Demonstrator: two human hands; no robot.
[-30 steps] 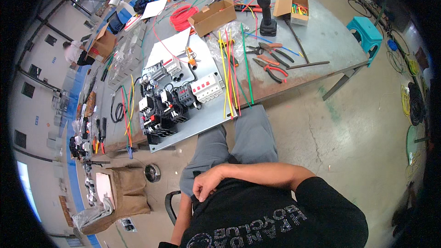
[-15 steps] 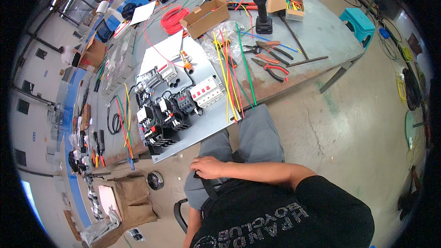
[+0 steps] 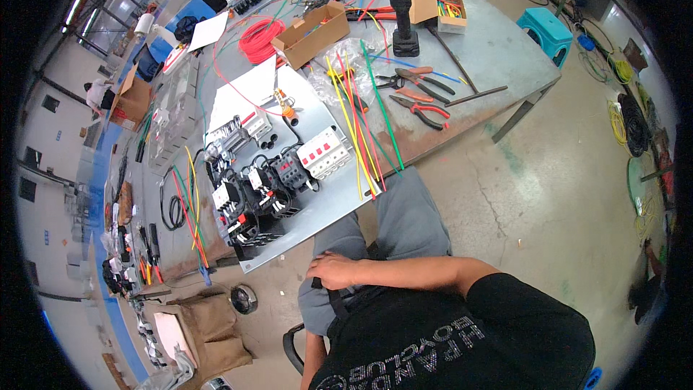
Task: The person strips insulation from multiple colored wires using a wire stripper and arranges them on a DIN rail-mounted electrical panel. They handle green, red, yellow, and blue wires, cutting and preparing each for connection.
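Black flat fabric strap [image 3: 337, 304] lies lower centre of frame, beside grey cloth trousers [image 3: 413, 211]; bare right hand [image 3: 334, 271] at its upper end, fingers curled together, pinch indiscernible; left hand hidden; strap best handled untwisted, clear of grey metal panel [image 3: 312, 215]

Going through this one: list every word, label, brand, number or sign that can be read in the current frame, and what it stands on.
Black T-shirt: large pale lettering, upside down in view; wording not copied here.
White breaker row: any markings too small to read.
Cordless drill: any marking too small to read.
Far wall: small blue signs, too blurred to read.
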